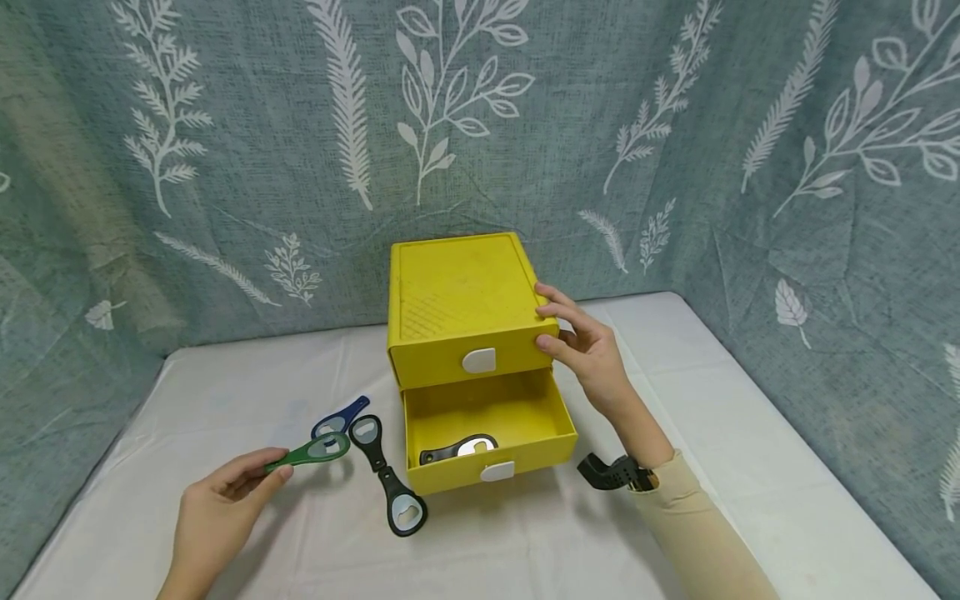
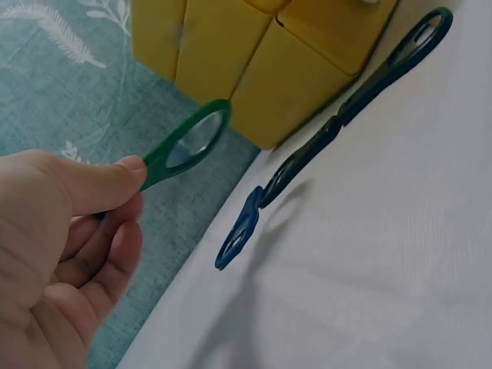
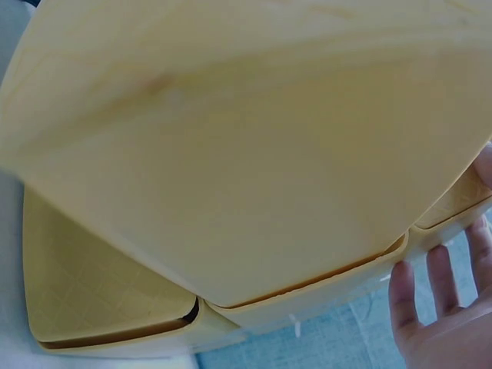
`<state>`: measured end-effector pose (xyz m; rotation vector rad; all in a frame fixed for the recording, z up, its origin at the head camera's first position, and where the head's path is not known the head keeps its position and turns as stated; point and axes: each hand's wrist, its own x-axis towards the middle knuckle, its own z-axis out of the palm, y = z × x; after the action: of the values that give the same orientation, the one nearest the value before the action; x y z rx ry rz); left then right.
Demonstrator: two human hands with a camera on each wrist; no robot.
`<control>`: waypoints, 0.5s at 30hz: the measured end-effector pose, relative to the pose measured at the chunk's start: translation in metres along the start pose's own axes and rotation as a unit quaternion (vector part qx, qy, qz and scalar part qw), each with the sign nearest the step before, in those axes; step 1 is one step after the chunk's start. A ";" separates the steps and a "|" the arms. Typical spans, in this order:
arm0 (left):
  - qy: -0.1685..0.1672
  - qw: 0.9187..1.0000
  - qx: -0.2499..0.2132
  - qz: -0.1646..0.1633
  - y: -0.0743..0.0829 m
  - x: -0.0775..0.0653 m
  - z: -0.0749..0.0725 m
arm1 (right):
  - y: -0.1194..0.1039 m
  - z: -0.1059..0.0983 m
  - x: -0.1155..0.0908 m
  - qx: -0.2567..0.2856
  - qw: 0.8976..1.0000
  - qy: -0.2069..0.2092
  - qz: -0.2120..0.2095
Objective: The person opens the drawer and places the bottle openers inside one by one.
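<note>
My left hand (image 1: 221, 508) pinches the handle end of a green bottle opener (image 1: 322, 447) between thumb and fingers, its ring end raised over the table. Just beyond it lies a blue bottle opener (image 1: 341, 417). Two black bottle openers (image 1: 405, 504) lie end to end beside the yellow drawer box (image 1: 465, 283). The lower drawer (image 1: 525, 408) is pulled out, with another black bottle opener (image 1: 442, 454) inside near the front. My right hand (image 1: 592, 354) rests against the box's upper right front corner, fingertips along the edge. In the right wrist view its fingers (image 3: 442, 280) look fairly straight.
The box's top drawer, with a white pull tab (image 1: 480, 360), is closed. A white cloth (image 1: 322, 558) covers the table. Leaf-patterned teal fabric (image 1: 285, 125) hangs behind and along the sides. A black strap mount (image 1: 611, 472) sits on the right wrist.
</note>
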<state>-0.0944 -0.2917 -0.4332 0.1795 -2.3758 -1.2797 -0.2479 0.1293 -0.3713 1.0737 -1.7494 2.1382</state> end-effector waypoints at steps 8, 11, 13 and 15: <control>0.014 0.989 -0.119 -0.090 0.018 0.000 -0.003 | 0.001 0.000 0.002 -0.001 1.000 -0.001 -0.004; 0.011 0.983 -0.161 -0.090 0.032 -0.002 -0.001 | 0.001 0.000 0.002 0.001 1.000 -0.001 -0.003; 0.006 0.980 -0.180 -0.080 0.041 -0.003 0.001 | 0.001 0.000 0.002 0.002 1.000 0.000 -0.001; 0.001 0.978 -0.197 -0.072 0.051 -0.004 0.003 | 0.001 0.000 0.001 0.004 1.000 0.000 -0.001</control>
<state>-0.0877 -0.2594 -0.3940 0.2327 -2.0836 -1.7853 -0.2489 0.1283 -0.3709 1.0766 -1.7410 2.1449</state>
